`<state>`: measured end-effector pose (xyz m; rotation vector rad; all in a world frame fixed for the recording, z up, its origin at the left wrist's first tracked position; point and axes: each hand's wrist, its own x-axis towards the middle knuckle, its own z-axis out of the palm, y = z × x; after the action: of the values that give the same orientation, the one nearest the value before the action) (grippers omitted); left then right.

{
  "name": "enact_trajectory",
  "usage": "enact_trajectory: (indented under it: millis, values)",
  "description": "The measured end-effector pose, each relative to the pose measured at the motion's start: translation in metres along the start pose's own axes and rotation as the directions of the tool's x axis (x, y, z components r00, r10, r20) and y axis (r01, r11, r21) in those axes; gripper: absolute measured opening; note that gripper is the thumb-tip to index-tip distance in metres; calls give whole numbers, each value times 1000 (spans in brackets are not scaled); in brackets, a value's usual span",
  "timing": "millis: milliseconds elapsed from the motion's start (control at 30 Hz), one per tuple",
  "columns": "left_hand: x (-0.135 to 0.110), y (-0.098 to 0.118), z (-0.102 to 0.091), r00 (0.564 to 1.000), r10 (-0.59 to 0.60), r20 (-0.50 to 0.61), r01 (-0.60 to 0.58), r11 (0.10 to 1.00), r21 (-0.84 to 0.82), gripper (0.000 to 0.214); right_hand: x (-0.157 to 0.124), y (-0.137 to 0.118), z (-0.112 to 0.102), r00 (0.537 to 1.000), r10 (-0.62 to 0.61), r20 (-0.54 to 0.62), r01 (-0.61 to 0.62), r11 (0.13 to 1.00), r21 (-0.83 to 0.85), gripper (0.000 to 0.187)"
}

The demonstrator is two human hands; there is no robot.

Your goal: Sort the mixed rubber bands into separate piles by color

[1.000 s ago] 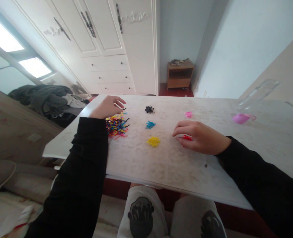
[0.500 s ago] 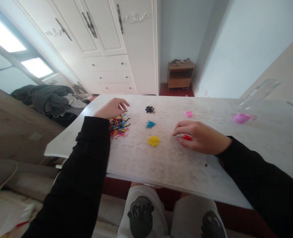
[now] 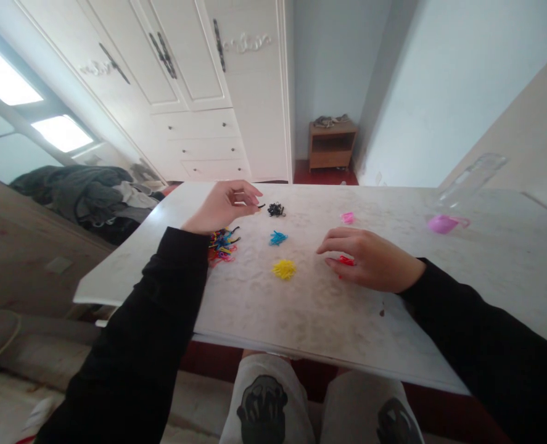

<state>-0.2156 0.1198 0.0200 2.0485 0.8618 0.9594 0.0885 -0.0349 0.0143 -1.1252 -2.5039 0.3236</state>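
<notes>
My left hand pinches a small black rubber band between thumb and fingertips, just left of a pile of black rubber bands. Below that hand lies a mixed heap of coloured rubber bands, partly covered by the wrist and sleeve. Small blue and yellow rubber band piles sit in a column under the black one. My right hand rests on the table with thumb and fingers apart, around a red pile that it partly hides. Past its fingers is a pink pile.
On the right of the white table lie a pink object with a loop and a clear plastic container. A small brown speck is near my right sleeve. A white wardrobe and a wooden nightstand stand beyond.
My left hand has moved right from above the mixed heap to beside the black pile, carrying a black rubber band. The right hand stays by the red pile. The view has shifted slightly.
</notes>
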Motion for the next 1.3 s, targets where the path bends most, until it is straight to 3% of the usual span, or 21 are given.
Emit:
enact_trajectory:
  millis: [200, 400, 600, 900, 1300]
  values:
    - [-7, 15, 39, 996, 79, 41, -73, 990, -122, 29, 0, 1, 3, 994, -40, -97, 42, 999, 16, 28]
    - [-13, 20, 56, 979, 131, 159, -102, 979, -177, 27, 1, -2, 5, 993, -55, -103, 57, 998, 11, 42]
    - [-16, 20, 62, 966, 141, 217, -93, 971, -219, 26, 2, -6, 7, 995, -64, -76, 68, 997, 48, 57]
    - [-17, 25, 66, 977, 129, 171, -87, 967, -238, 30, 3, -11, 7, 998, -58, -16, 59, 993, 100, 68]
    - [-19, 31, 68, 979, 76, 190, -31, 973, -229, 29, 3, -12, 12, 997, -76, 6, 75, 992, 98, 68]
